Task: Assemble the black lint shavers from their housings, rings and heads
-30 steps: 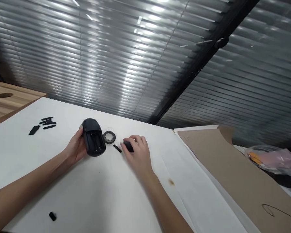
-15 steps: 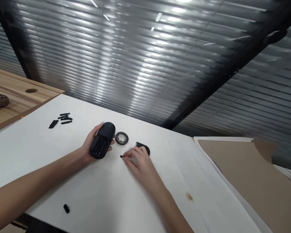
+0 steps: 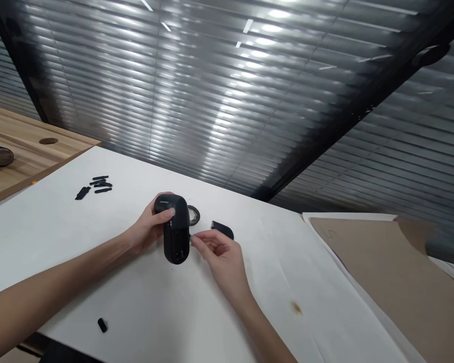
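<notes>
My left hand (image 3: 147, 226) is wrapped round a black, rounded battery-powered device (image 3: 176, 244), its thumb resting on a pale round button near the top. The device's glossy lower front faces me, and its battery compartment is out of sight. My right hand (image 3: 224, 259) is closed in a pinch at the device's right side, on a tiny dark piece (image 3: 190, 239) mostly hidden by the fingertips. Whether that piece touches the device I cannot tell. Behind the device lies a dark ring (image 3: 197, 216), partly covered. A black curved cover (image 3: 223, 230) rests just beyond my right hand.
Several flat black strips (image 3: 102, 184) lie on the white table (image 3: 144, 307) at the left. A small black cylinder (image 3: 102, 325) sits near the front edge. Brown cardboard (image 3: 386, 272) is at the right, a wooden board (image 3: 18, 131) at the far left.
The device has been turned over from its open battery compartment to its button side, and moved right and slightly nearer. My right hand has brought the tiny piece up beside it.
</notes>
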Demonstrator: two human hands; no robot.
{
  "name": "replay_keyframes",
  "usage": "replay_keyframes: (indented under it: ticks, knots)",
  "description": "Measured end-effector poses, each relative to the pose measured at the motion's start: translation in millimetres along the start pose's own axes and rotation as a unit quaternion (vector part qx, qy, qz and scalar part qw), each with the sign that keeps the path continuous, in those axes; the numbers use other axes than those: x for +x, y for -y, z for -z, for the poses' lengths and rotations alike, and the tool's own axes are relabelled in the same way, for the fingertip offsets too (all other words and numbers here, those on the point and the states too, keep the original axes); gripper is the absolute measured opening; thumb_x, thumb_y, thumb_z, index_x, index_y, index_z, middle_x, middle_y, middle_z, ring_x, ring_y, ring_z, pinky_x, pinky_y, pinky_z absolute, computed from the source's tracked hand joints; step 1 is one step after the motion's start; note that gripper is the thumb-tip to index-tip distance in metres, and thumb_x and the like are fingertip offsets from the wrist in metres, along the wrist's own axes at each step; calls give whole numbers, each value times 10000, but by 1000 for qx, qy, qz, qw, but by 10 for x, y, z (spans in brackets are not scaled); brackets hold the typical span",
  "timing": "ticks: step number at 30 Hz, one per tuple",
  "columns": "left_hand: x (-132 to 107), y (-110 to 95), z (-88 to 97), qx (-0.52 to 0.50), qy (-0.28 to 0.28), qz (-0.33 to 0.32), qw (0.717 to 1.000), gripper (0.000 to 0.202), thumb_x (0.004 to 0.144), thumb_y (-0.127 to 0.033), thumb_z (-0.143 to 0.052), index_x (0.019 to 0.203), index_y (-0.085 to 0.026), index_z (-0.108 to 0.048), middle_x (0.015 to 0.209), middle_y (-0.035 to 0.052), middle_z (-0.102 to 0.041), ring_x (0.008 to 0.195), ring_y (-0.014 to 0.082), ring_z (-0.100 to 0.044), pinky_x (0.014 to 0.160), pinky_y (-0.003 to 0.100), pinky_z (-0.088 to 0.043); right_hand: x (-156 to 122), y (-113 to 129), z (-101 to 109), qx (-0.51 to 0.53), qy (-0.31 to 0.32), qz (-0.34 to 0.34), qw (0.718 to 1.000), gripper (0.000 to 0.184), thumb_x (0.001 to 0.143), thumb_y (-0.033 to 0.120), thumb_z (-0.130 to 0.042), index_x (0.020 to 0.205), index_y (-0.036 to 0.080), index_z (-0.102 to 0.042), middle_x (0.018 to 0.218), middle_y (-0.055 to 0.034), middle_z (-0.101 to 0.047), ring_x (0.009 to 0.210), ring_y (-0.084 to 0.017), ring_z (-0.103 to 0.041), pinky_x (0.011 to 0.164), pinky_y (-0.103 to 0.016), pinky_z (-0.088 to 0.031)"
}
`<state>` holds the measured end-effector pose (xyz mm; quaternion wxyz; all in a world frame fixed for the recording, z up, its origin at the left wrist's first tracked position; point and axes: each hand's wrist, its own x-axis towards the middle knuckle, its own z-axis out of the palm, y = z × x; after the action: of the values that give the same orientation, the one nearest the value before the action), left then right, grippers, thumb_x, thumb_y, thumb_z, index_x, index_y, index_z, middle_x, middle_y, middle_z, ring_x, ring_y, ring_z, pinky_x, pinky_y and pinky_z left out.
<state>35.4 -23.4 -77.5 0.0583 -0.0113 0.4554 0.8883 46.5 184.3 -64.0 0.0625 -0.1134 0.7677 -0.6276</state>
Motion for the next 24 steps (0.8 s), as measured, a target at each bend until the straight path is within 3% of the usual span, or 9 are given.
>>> replay_keyframes:
  ticks: [5, 9, 12, 17, 24]
  knots:
    - [7, 38, 55, 45, 48, -9, 998, 615, 680, -404, -995, 1163, -288, -633, 1020, 4, -682, 895, 182, -678, 756, 266, -571, -7, -54, -6, 53, -116, 41, 991, 172, 827, 392, -860, 837, 225, -820, 696, -28, -739, 607, -164, -637, 603, -302, -550]
    - [6, 43, 87, 54, 44, -10, 998, 652, 685, -374, -991, 1230, -311, -640, 1035, 5, -693, 905, 182, -683, 794, 278, -582, -49, -85, -47, 16, -114, 125, 985, 26, 861, 270, -829, 864, 254, -848, 853, -45, -796, 789, -197, -725, 709, -311, -603]
    - [-20, 12, 64, 49, 33, -2, 998, 719, 636, -329, -1008, 1264, -306, -658, 985, 12, -709, 856, 188, -686, 774, 289, -586, -55, -80, -85, -4, -143, 174, 974, 70, 876, 220, -805, 866, 272, -852, 828, -28, -782, 774, -182, -711, 696, -303, -587]
    - [-58, -15, 13, 54, 39, 11, 998, 726, 582, -271, -1009, 1242, -265, -707, 955, 35, -727, 812, 203, -690, 724, 291, -583, -48, -121, -124, -8, -206, 190, 960, 60, 889, 225, -813, 867, 268, -848, 790, -18, -757, 738, -178, -677, 682, -321, -550]
    - [-69, -33, -4, 49, 43, -6, 998, 520, 620, -314, -997, 1067, -247, -740, 912, 18, -692, 809, 182, -662, 722, 274, -578, -30, -114, -114, 5, -200, 214, 956, 105, 865, 180, -816, 864, 278, -853, 772, -9, -740, 714, -168, -674, 649, -315, -548]
